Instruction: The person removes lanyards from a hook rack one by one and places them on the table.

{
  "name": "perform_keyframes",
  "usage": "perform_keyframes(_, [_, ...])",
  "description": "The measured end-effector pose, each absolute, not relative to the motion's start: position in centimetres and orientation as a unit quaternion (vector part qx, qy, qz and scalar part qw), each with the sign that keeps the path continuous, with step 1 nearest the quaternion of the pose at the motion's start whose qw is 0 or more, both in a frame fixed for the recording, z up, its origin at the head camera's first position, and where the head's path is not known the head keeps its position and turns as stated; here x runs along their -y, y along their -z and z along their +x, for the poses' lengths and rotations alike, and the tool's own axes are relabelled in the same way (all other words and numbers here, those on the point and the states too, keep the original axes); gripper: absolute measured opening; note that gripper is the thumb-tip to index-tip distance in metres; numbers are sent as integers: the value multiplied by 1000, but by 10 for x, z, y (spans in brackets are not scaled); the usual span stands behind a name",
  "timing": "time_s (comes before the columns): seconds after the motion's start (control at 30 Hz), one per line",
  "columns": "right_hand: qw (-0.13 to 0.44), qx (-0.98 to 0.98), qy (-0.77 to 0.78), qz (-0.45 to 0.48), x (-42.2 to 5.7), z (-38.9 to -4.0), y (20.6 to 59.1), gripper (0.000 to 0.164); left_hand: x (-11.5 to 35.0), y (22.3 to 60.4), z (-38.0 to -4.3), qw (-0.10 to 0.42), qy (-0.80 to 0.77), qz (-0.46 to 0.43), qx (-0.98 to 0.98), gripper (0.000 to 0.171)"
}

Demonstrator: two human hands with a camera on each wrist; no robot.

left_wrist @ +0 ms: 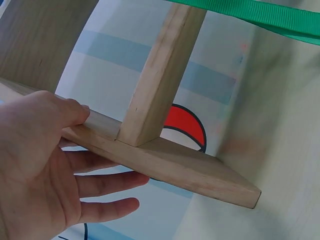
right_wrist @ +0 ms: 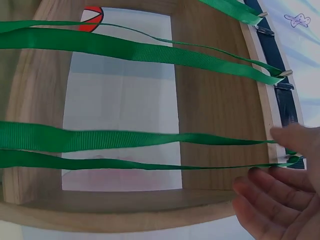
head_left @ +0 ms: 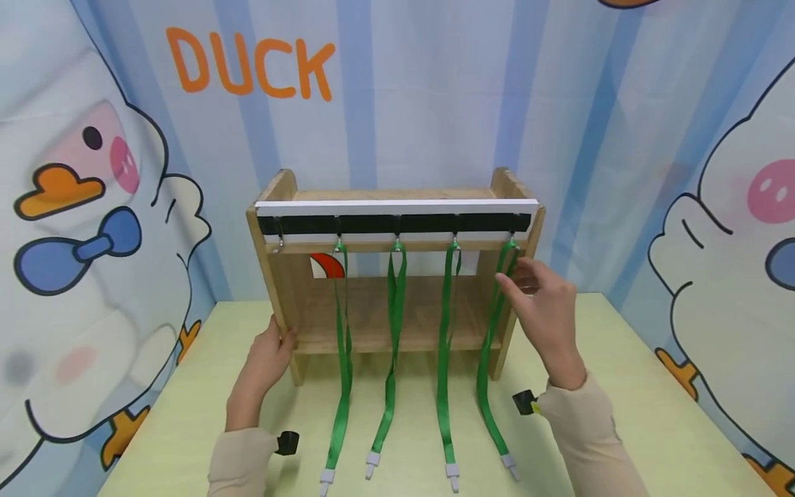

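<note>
My left hand (head_left: 266, 362) holds the left side board of a wooden shelf (head_left: 397, 345); in the left wrist view, the thumb lies on one side of the board (left_wrist: 200, 170), fingers on the other. Several green lanyards hang from small hooks on the shelf's black strip (head_left: 366, 224), white clips at their lower ends. Beside the rightmost lanyard (head_left: 487, 352), near its top, is my right hand (head_left: 546, 310). The right wrist view shows that lanyard's two strands (right_wrist: 125, 139) running between the spread thumb and fingers of the hand. The leftmost hook (head_left: 279, 238) carries no lanyard.
The shelf stands on a pale yellow table (head_left: 596, 414). Behind it hangs a blue-and-white curtain (head_left: 422, 103) with cartoon ducks. The lanyards' white clips (head_left: 452, 476) reach towards the table's near side. A small black block (head_left: 287, 442) sits at the left cuff.
</note>
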State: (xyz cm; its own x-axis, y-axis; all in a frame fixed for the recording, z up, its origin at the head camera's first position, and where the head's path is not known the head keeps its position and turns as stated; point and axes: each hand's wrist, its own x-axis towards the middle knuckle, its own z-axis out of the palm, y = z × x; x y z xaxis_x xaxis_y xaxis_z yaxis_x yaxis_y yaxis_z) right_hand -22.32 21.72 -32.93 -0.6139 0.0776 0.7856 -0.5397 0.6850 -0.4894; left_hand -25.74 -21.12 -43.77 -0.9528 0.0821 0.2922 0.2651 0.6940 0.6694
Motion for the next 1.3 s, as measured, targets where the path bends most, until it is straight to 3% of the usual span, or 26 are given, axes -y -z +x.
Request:
perform_keyframes(0.5, [408,810,-403,121,-205,-233,328,11,205,439,-262,126,396,-92,905,49])
perform_keyframes(0.87, [238,676,-690,103,-206,-229,323,27,211,441,-259,112,393,-92,908,47])
perform_keyframes(1.3, [227,644,-719,127,-210,-209,311,21,211,442,-260,111,401,-96,904,48])
